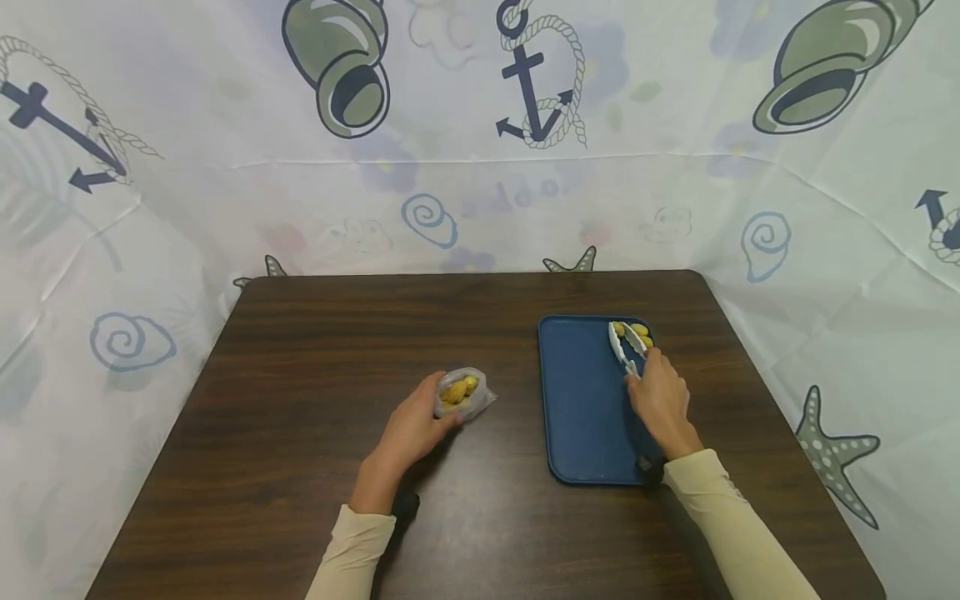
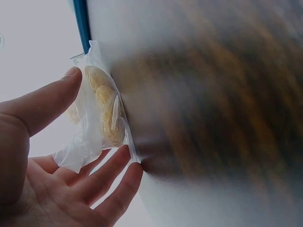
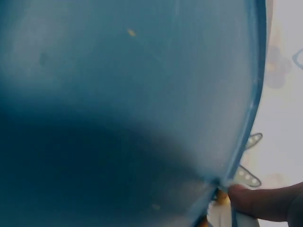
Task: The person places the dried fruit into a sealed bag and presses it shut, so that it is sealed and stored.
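Left fingers hold a bag of peanuts. Right fingers grip tongs by more peanuts in the tray's far right corner.

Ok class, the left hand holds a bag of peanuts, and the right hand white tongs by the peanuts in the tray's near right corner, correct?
Not quite: the head view shows those peanuts in the far right corner of the tray; the rest stands.
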`<move>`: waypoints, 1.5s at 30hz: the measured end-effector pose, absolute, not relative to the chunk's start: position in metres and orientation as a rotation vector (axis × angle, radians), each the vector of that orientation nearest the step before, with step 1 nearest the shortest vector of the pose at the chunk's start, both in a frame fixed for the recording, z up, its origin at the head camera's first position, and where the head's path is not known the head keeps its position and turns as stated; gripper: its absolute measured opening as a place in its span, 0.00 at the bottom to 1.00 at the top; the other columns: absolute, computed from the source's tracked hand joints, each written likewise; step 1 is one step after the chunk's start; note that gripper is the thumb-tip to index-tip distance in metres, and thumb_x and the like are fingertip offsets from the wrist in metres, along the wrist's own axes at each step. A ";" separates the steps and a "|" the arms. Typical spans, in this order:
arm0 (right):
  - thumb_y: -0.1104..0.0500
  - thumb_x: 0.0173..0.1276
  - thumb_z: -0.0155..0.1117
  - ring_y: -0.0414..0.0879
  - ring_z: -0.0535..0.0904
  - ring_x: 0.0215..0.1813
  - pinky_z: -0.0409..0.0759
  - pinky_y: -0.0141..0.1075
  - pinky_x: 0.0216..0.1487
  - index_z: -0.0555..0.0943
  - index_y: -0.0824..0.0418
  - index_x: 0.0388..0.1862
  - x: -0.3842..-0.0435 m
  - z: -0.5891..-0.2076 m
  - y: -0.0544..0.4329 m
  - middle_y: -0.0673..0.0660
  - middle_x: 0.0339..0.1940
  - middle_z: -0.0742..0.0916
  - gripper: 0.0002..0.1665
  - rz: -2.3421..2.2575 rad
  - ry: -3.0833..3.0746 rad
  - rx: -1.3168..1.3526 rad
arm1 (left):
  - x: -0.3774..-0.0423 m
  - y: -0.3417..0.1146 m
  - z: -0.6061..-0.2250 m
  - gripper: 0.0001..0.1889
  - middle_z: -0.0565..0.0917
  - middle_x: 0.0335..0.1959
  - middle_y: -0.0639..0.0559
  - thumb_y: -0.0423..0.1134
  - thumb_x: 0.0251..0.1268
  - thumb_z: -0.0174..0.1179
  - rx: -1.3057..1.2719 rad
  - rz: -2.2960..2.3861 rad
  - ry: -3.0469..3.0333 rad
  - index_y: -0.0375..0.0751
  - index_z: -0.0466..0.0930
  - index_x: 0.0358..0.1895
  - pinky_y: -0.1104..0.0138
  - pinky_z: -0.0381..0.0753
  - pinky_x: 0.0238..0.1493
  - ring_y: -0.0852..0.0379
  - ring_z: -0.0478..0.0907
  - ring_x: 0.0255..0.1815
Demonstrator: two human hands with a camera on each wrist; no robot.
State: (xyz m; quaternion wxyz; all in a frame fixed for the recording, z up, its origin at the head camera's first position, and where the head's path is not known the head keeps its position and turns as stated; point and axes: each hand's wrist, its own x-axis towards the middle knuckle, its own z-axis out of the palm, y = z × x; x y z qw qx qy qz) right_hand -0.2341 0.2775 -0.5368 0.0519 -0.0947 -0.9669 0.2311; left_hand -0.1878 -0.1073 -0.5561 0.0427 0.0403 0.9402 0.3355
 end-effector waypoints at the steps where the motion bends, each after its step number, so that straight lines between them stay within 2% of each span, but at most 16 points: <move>1: 0.57 0.72 0.61 0.76 0.80 0.55 0.77 0.66 0.50 0.67 0.73 0.70 -0.234 -0.537 0.279 0.75 0.60 0.81 0.33 0.702 -2.943 -0.286 | -0.189 -0.107 -0.556 0.42 0.73 0.74 0.39 0.46 0.66 0.71 0.125 1.027 2.873 0.41 0.61 0.79 0.42 0.73 0.67 0.39 0.75 0.70; 9: 0.58 0.72 0.61 0.75 0.81 0.55 0.76 0.66 0.49 0.68 0.68 0.73 -0.230 -0.537 0.281 0.73 0.64 0.81 0.33 0.736 -2.911 -0.264 | -0.191 -0.105 -0.554 0.42 0.73 0.74 0.39 0.47 0.67 0.70 0.149 1.030 2.865 0.41 0.60 0.79 0.41 0.73 0.66 0.38 0.75 0.70; 21: 0.58 0.73 0.62 0.68 0.83 0.49 0.78 0.62 0.45 0.68 0.67 0.73 -0.219 -0.532 0.275 0.71 0.60 0.83 0.33 0.764 -2.860 -0.183 | -0.188 -0.106 -0.557 0.42 0.74 0.73 0.39 0.45 0.66 0.71 0.134 1.022 2.877 0.40 0.60 0.78 0.41 0.73 0.66 0.39 0.76 0.69; 31: 0.58 0.72 0.66 0.70 0.83 0.54 0.77 0.63 0.49 0.70 0.64 0.73 -0.207 -0.517 0.271 0.70 0.64 0.83 0.33 0.777 -2.766 -0.162 | -0.189 -0.105 -0.556 0.42 0.74 0.73 0.38 0.45 0.65 0.72 0.142 1.012 2.885 0.38 0.61 0.78 0.41 0.73 0.66 0.37 0.76 0.69; 34: 0.59 0.70 0.68 0.69 0.85 0.51 0.78 0.63 0.47 0.71 0.63 0.73 -0.205 -0.513 0.267 0.70 0.61 0.85 0.33 0.802 -2.719 -0.155 | -0.189 -0.105 -0.555 0.42 0.75 0.72 0.37 0.44 0.64 0.72 0.140 1.011 2.889 0.38 0.62 0.77 0.40 0.73 0.66 0.36 0.76 0.69; 39: 0.60 0.69 0.70 0.63 0.86 0.41 0.78 0.61 0.42 0.73 0.62 0.71 -0.202 -0.508 0.261 0.69 0.50 0.88 0.33 0.824 -2.665 -0.132 | -0.189 -0.105 -0.554 0.42 0.75 0.72 0.37 0.44 0.65 0.72 0.135 1.011 2.885 0.38 0.62 0.77 0.41 0.73 0.66 0.37 0.76 0.69; 45: 0.60 0.67 0.72 0.60 0.85 0.36 0.77 0.57 0.38 0.74 0.61 0.70 -0.197 -0.503 0.255 0.67 0.41 0.88 0.33 0.823 -2.645 -0.108 | -0.189 -0.105 -0.553 0.42 0.75 0.72 0.38 0.45 0.65 0.72 0.127 1.019 2.876 0.39 0.62 0.78 0.41 0.73 0.66 0.37 0.76 0.69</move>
